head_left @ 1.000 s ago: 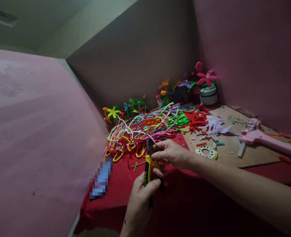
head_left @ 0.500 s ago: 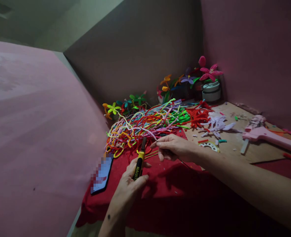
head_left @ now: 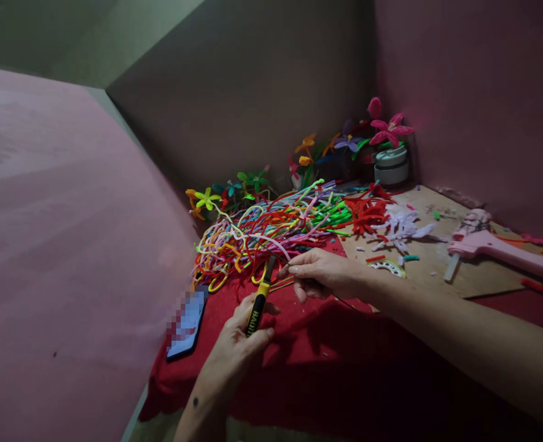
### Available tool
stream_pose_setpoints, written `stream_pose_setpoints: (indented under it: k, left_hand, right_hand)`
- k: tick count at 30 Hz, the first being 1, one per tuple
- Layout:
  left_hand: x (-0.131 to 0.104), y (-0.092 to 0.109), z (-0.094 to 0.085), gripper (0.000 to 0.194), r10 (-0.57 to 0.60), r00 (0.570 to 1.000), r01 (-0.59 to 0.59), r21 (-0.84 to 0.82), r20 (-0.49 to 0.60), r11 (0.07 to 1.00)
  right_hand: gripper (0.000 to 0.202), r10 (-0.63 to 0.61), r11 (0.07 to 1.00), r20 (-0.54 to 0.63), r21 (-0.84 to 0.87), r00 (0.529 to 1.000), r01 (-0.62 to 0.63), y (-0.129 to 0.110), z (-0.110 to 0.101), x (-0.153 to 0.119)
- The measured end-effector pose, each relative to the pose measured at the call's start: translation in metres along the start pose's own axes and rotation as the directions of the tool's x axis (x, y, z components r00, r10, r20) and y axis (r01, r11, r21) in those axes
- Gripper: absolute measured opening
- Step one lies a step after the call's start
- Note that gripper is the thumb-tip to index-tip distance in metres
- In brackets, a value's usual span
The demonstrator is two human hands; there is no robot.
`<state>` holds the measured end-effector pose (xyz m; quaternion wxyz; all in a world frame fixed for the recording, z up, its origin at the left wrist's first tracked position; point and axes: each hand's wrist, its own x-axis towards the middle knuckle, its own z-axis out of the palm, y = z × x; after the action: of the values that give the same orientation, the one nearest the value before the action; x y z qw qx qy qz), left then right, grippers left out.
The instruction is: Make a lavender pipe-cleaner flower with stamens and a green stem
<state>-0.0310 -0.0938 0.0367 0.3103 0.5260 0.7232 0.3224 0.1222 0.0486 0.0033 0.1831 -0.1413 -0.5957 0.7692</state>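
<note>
My left hand [head_left: 248, 328] is wrapped round a black and yellow handled tool [head_left: 258, 307], whose dark metal end points up and away. Just right of that end, my right hand [head_left: 315, 273] pinches the tip of a pale pink pipe cleaner [head_left: 271, 240], which arches back over the pile. The hands are apart. Behind them lies a tangled heap of many-coloured pipe cleaners [head_left: 234, 236]. A yellow loop shows beside the tool's metal end.
A phone [head_left: 186, 325] lies on the red cloth [head_left: 299, 368] at the left. On the board [head_left: 474, 276] at right are a pink glue gun [head_left: 488, 242], white pieces [head_left: 403, 227] and red pieces [head_left: 366, 212]. Pipe-cleaner flowers [head_left: 391, 129] stand at the back.
The view has shifted slightly, so the scene sits a little further left and higher. Both hands keep their holds, with the tool and pipe cleaner nearly in place.
</note>
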Motion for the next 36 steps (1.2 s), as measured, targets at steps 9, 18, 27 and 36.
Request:
stream_pose_setpoints:
  k: [9, 18, 27, 36]
  left_hand:
    - [0.003, 0.001, 0.002, 0.021, 0.061, 0.994, -0.06, -0.016, 0.088, 0.998]
    - [0.016, 0.004, 0.007, 0.014, 0.069, 0.997, -0.071, 0.083, 0.035, 0.994]
    - [0.029, -0.012, 0.004, 0.018, 0.057, 0.984, -0.077, -0.114, -0.171, 0.99]
    - [0.039, -0.01, 0.033, 0.022, 0.039, 0.927, -0.149, -0.269, -0.374, 0.952]
  right_hand:
    - [0.025, 0.057, 0.992, 0.065, -0.114, 0.996, -0.05, -0.004, 0.004, -0.004]
    - [0.022, 0.103, 0.995, 0.04, -0.021, 0.994, -0.102, -0.009, -0.006, 0.005]
    - [0.026, 0.093, 0.886, -0.001, 0.457, 0.996, -0.083, 0.0, -0.053, 0.01]
    - [0.037, -0.241, 0.821, -0.272, 0.455, 0.932, 0.345, 0.021, -0.003, 0.027]
